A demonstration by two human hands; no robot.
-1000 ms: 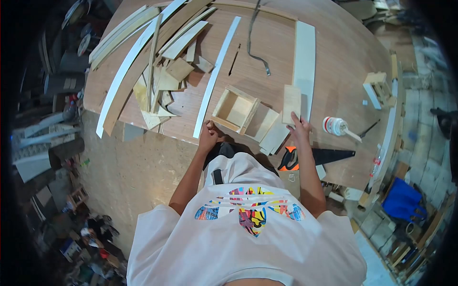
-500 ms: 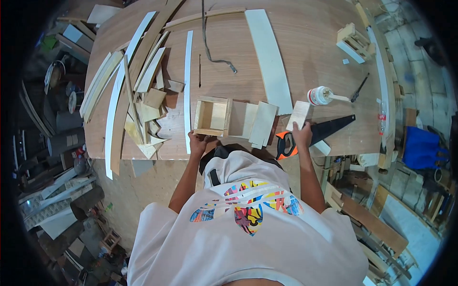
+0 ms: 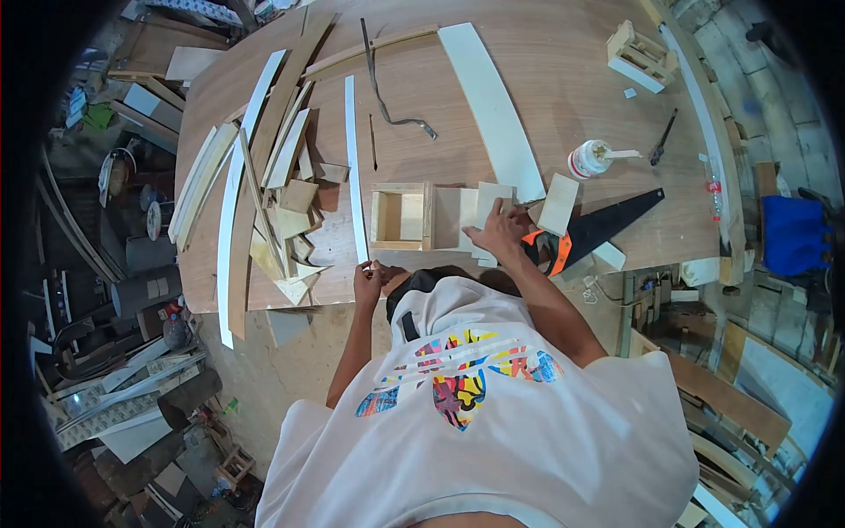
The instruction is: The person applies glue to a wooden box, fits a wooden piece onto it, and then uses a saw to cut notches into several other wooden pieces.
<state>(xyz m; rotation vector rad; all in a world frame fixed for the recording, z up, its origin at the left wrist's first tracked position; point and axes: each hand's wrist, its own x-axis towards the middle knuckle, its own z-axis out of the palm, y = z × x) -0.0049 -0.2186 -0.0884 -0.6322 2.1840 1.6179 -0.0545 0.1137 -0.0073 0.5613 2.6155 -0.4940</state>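
My right hand (image 3: 500, 232) rests with fingers spread on the stack of thin wooden panels (image 3: 495, 195), right of a small open-topped wooden box (image 3: 400, 216). Another pale panel (image 3: 454, 211) lies between box and stack. My left hand (image 3: 370, 280) is closed at the table's front edge, below the box's left corner, over the lower end of a narrow white strip (image 3: 354, 167); what its fingers hold, if anything, is hidden. Beside my right hand lies a handsaw (image 3: 607, 229) with an orange and black handle, and a wooden block (image 3: 559, 204) overlaps it.
A glue tub (image 3: 588, 160) with a stick in it stands behind the saw. A long pale board (image 3: 493, 110) crosses the table. Strips and offcuts (image 3: 295, 195) are piled at left. A small wooden frame piece (image 3: 641, 57) sits far right, with a plastic bottle (image 3: 715, 201) near the right edge.
My right hand has left the wooden block and saw and moved left onto the thin panels. My left hand has dropped from the box's corner to the table edge. The view has shifted slightly.
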